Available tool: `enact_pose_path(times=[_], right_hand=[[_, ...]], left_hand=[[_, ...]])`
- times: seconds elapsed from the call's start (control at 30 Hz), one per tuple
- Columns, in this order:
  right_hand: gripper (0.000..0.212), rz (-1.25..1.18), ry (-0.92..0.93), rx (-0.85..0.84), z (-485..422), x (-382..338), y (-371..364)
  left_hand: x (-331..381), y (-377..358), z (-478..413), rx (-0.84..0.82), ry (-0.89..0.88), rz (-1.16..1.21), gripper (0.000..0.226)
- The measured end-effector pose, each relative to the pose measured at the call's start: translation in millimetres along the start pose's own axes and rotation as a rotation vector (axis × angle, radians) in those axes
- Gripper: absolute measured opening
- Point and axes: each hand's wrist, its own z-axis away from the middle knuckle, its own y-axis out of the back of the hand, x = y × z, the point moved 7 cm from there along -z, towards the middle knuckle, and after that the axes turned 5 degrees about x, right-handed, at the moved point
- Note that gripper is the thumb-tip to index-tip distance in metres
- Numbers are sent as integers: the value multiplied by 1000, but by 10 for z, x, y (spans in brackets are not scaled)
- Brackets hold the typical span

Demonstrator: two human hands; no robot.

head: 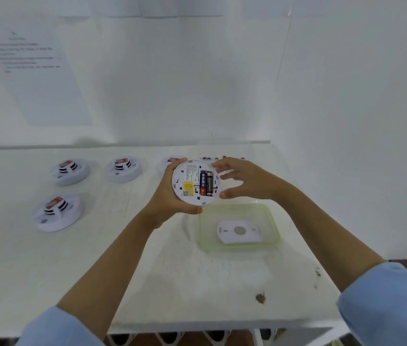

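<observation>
The work looked to be at the battery step: the detector [193, 182] was held up above the far-left corner of the tray [276, 228], its back turned to the camera, with two batteries [206, 183] seated side by side in the open bay. The left hand [170, 193] gripped it from the left, fingers over the top rim and thumb under the bottom rim. The right hand [245, 179] was spread loosely at the right rim, holding nothing; whether its fingertips touched the rim could not be told. The hands were apart, with the detector between them. The plate [240, 232] lay flat inside the tray, off the detector. The next move probably called for the left hand to keep the detector steady while the right either worked on the batteries or reached down into the tray for the plate and turned it on squarely. The detector was a white round disc with small slots near its edge, a yellow label [188, 189] left of the batteries and fine print above.
</observation>
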Motion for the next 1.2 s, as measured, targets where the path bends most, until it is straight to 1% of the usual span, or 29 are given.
enact_pose_path(times=[0.07, 0.17, 0.23, 0.3, 0.5, 0.77, 0.97, 1.1, 1.2], right_hand=[[63, 90, -46, -38, 156, 100, -11], [64, 299, -126, -173, 388, 332, -141], [65, 353, -154, -213, 499, 441, -225], [65, 383, -160, -212, 551, 503, -259], [62, 437, -134, -191, 545, 541, -258], [62, 462, -154, -193, 496, 547, -214], [53, 473, -131, -129, 458, 551, -167], [61, 466, -128, -194, 485, 535, -248], [62, 507, -125, -195, 474, 529, -249]], left_hand=[[-10, -20, 128, 13, 22, -20, 107], [-7, -76, 314, 27, 51, -16, 105], [5, -117, 412, 31, 60, -9, 104], [19, -140, 492, 38, 68, -5, 103], [30, -120, 632, 53, 88, -1, 103], [73, -114, 663, 29, 93, -7, 100], [90, -108, 590, 2, 107, -15, 100], [87, -100, 527, -3, 112, -12, 96], [75, -113, 472, -10, 110, -6, 98]])
